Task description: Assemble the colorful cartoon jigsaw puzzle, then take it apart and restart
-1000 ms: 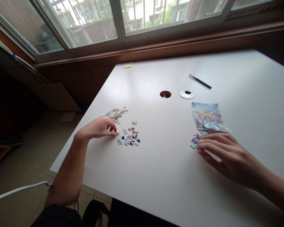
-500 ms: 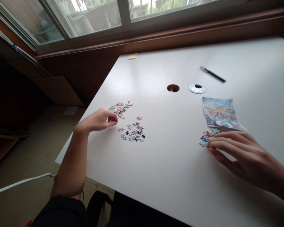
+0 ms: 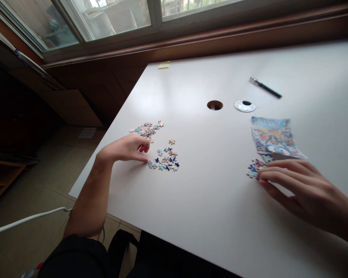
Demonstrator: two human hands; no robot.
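While the left hand (image 3: 128,148) leans in from the side in the head camera's view, its thumb tip is right there at the edge of the near cluster of jigsaw pieces (image 3: 161,167), fingers curled above, a clear gap between them and the thumb: loosely open, no piece visible in its grasp! Just beyond those knuckles, a denser pile of jigsaw pieces (image 3: 146,129) spreads out, and one tan piece (image 3: 172,142) sits apart, above the near cluster. Over to the other side now, the right hand (image 3: 301,187) is bent low, fingertips at a small group of colourful pieces (image 3: 255,166); whether it grips any, I cannot tell. Right behind that group, the blue cartoon picture sheet (image 3: 274,135) lies with its near edge lifted off the white surface (image 3: 203,200). Farther back, there's the black pen (image 3: 266,87) lying at a slant, the silver grommet cover (image 3: 240,107) beside a round hole (image 3: 215,105), and a yellow sticky note (image 3: 164,65) at the far edge.
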